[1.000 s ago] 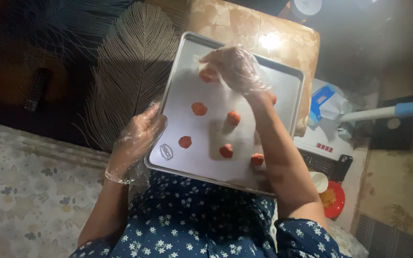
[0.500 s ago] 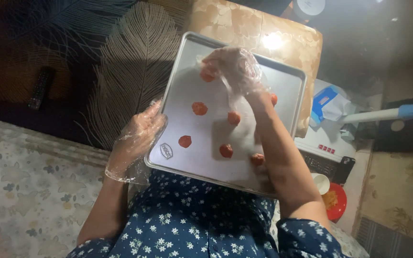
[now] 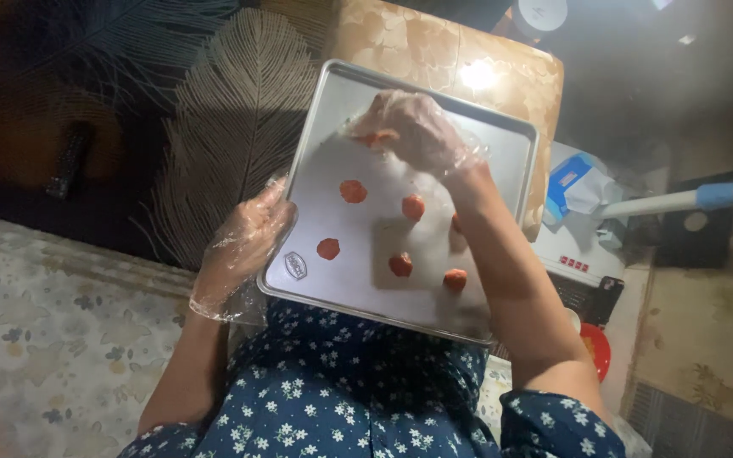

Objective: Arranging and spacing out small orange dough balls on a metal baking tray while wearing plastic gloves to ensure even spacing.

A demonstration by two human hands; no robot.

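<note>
Over dark feather-print cloth [image 3: 231, 127]: left hand [image 3: 243, 246] gripping baking tray [image 3: 502, 148] at nine o'clock, right hand [image 3: 417, 131] pinching red dough ball [image 3: 375, 137] at twelve, six [image 3: 352, 191] placed, far half bare.

The scene is dim, with dark, hazy corners. A bright glare spot sits on the glossy marble-patterned tabletop [image 3: 477, 75] just beyond the metal baking tray [image 3: 502, 144], which reflects soft light. The forearm shadow falls across the tray, and the edges look slightly blurred.

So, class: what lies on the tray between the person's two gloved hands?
In the head view, between the left hand and right hand, one orange round piece on bare tray.
</note>
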